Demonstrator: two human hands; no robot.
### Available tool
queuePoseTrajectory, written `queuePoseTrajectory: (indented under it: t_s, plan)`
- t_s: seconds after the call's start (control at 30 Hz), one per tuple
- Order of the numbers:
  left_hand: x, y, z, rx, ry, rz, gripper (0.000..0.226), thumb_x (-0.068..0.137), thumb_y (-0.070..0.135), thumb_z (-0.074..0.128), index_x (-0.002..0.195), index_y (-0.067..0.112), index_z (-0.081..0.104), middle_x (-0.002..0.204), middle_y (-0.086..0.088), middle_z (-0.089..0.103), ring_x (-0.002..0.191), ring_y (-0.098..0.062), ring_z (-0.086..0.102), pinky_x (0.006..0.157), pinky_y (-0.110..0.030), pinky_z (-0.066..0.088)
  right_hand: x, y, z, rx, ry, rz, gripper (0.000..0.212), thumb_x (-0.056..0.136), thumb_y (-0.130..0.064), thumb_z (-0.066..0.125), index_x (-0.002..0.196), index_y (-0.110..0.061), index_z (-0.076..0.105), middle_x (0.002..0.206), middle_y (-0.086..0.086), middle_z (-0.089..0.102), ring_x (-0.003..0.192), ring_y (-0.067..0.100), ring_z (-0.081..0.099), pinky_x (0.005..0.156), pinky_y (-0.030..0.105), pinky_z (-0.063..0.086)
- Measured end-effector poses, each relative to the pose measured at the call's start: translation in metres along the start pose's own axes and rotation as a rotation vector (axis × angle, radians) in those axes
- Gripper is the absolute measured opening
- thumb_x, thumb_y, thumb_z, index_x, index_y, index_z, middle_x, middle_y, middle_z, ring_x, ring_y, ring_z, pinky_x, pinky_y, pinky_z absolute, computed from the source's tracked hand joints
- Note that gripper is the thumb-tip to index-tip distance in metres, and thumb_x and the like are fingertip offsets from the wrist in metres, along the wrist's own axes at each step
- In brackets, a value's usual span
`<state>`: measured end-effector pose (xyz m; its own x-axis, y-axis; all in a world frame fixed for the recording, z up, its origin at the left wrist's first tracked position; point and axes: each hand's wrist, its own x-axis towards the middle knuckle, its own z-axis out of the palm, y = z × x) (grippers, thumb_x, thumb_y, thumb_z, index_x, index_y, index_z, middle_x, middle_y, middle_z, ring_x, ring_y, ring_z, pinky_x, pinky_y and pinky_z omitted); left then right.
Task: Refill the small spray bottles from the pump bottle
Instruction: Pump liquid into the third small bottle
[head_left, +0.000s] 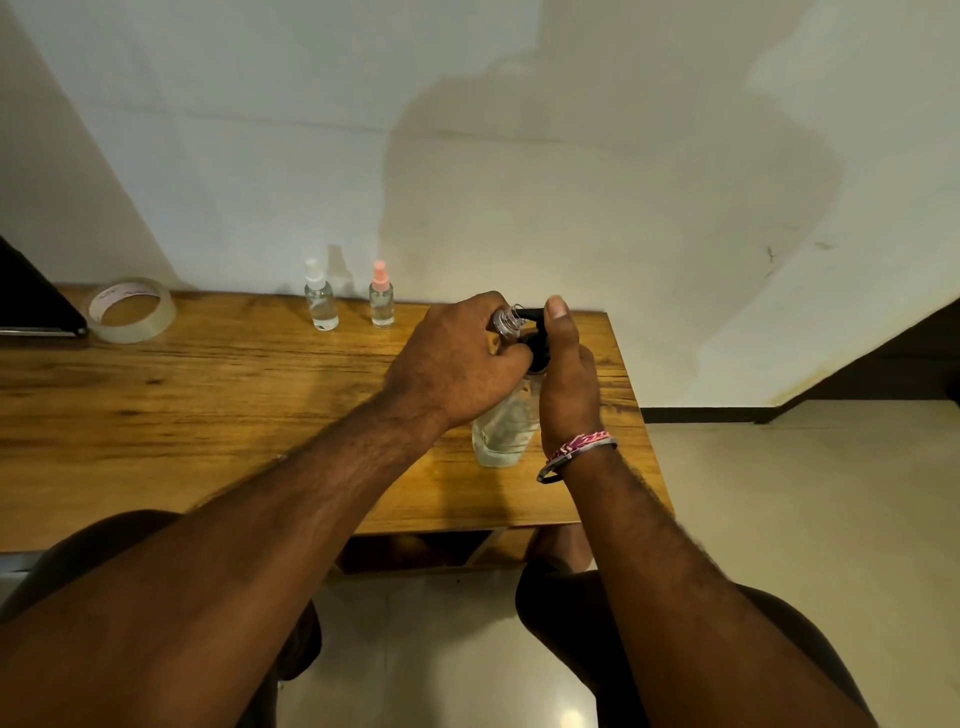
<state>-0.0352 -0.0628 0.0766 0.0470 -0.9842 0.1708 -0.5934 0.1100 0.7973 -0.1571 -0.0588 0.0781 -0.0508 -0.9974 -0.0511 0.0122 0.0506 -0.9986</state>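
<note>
The left hand (457, 358) is closed around a small uncapped spray bottle (508, 321), holding its threaded open neck right at the black spout of the pump bottle (506, 428), which stands near the right end of the wooden table (208, 395). The right hand (566, 374) rests on the black pump head, thumb raised; whether it grips or only presses is hard to tell. Two capped spray bottles, white-topped (320, 297) and pink-topped (381, 296), stand at the far edge, a tape roll (131, 309) further left.

The left hand (457, 358) hides the open small bottle (508, 319) below its neck, and the right hand (569, 374) covers most of the pump head (535, 353).
</note>
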Motion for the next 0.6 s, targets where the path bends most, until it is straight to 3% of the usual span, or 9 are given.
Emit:
queuePoseTrajectory:
  t_s: [0.2,0.33,0.47,0.6]
  plan:
    - [0.0007,-0.0026,0.0017,0.02,-0.002,0.006,0.01,0.086,0.033,0.072,0.094,0.03,0.067,0.076,0.01,0.068,0.067,-0.01,0.064,0.058,-0.03,0.052,0.005,0.0043,0.0021,0.01,0.039,-0.006,0.043,0.088,-0.055,0.05,0.067,-0.032,0.08,0.077,-0.001,0.078,0.08,0.01,0.073,0.077,0.028,0.053]
    - [0.0005,-0.0041,0.0026,0.04,-0.003,0.01,0.013,0.084,0.036,0.071,0.096,0.031,0.068,0.078,0.01,0.068,0.068,-0.01,0.063,0.057,-0.03,0.052,0.0064,0.0054,0.0001,0.007,0.058,-0.018,0.042,0.091,-0.05,0.052,0.064,-0.033,0.079,0.071,-0.004,0.075,0.075,0.007,0.07,0.071,0.025,0.052]
    - [0.0002,-0.0046,0.0029,0.043,-0.002,0.008,0.012,0.083,0.035,0.071,0.094,0.032,0.067,0.078,0.01,0.068,0.069,-0.01,0.063,0.059,-0.033,0.054,0.0072,0.0056,-0.001,0.017,0.058,-0.031,0.052,0.106,-0.031,0.051,0.062,-0.037,0.079,0.068,-0.008,0.074,0.073,0.002,0.069,0.067,0.02,0.051]
    - [0.0003,-0.0047,0.0026,0.037,-0.01,0.006,0.011,0.084,0.035,0.071,0.094,0.032,0.066,0.079,0.01,0.068,0.07,-0.011,0.064,0.06,-0.034,0.056,0.0061,0.0046,-0.0002,0.012,0.067,-0.049,0.052,0.106,-0.033,0.051,0.062,-0.033,0.079,0.068,-0.008,0.075,0.072,0.001,0.069,0.063,0.014,0.051]
